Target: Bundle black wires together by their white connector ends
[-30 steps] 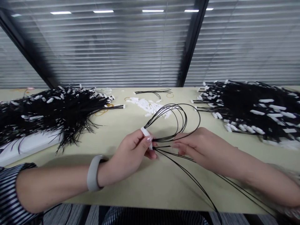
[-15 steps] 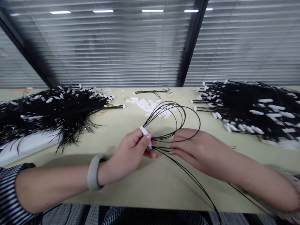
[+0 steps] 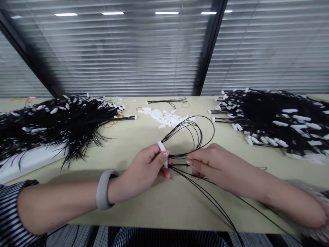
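Between thumb and fingers my left hand [image 3: 149,161] grips a white plastic connector [image 3: 161,146], tilted, with its lower part behind the thumb. Black wires [image 3: 202,132] leave its upper end and curve back in wide loops toward its right side. More loose wires [image 3: 205,192] run from its lower end down past the table's front edge. My right hand [image 3: 213,164] is closed in a pinch just right of the connector. A thin black wire, leading from the connector, is between its thumb and fingertips.
A heap of black wires with white connectors [image 3: 84,113] lies at the left beside a white box [image 3: 38,157]. Another heap of wired connectors [image 3: 269,116] covers the right. Loose white connectors [image 3: 164,116] lie mid-table, with a wired connector [image 3: 167,101] behind. Blinds [image 3: 128,51] stand beyond.
The connector in my left hand has shifted slightly right and down. My right hand has lowered a little, its fingertips now on a wire by the connector. The wire loops look smaller.
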`<state>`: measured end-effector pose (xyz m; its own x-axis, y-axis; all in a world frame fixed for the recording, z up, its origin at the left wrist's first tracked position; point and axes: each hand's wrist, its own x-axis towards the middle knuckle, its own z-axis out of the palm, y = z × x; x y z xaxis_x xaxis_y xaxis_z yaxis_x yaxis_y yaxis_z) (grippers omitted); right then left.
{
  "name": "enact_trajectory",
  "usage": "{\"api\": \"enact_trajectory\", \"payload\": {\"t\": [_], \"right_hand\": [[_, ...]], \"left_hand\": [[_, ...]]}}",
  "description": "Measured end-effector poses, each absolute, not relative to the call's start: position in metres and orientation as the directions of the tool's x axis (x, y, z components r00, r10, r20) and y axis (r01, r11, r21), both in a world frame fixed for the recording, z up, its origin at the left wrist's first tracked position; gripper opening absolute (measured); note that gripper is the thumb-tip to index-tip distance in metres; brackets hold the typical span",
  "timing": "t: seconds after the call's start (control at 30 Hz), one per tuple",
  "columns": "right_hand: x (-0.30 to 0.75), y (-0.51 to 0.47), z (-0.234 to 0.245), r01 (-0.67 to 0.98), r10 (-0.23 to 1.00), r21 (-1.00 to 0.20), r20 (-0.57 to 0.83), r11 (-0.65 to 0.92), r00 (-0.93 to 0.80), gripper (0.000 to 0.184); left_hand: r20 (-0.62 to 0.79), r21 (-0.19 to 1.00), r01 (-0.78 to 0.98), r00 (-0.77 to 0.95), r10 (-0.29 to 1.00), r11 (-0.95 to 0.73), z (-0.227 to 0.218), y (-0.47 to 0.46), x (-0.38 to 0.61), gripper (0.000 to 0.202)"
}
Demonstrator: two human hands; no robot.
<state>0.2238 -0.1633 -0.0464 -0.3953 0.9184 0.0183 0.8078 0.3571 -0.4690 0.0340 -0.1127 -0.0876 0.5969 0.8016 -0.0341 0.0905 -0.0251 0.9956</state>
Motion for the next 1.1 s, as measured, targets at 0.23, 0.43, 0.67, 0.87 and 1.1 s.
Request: {"api": "enact_trajectory", "payload": {"t": [0.23, 0.43, 0.67, 0.87, 1.1], "right_hand": [[0.225, -0.161, -0.053, 0.872, 0.918, -0.287, 0.103, 0.397, -0.384, 0.027], [0.231, -0.156, -0.059, 0.823, 0.801, 0.021, 0.218, 0.567, -0.557, 0.022], [0.263, -0.142, -0.048, 0.928, 0.833, 0.322, 0.448, 0.188, -0.325, 0.021], [0.265, -0.156, -0.015, 0.821, 0.724, -0.496, 0.671, 0.283, 0.157, 0.029], [0.231, -0.188, -0.022, 0.5, 0.735, -0.626, 0.678, 0.598, -0.03, 0.042]], "left_hand": [[-0.056, 0.998, 0.039, 0.604, 0.795, 0.041, -0.088, -0.111, 0.035, 0.023], [-0.054, 0.996, -0.027, 0.611, 0.789, 0.09, -0.09, -0.11, 0.035, 0.024], [-0.055, 0.983, -0.107, 0.594, 0.802, 0.147, -0.095, -0.105, 0.033, 0.023], [-0.072, 0.981, -0.1, 0.611, 0.789, 0.167, -0.096, -0.105, 0.033, 0.023], [-0.067, 0.997, 0.028, 0.713, 0.698, 0.067, -0.09, -0.11, 0.033, 0.026]]}}
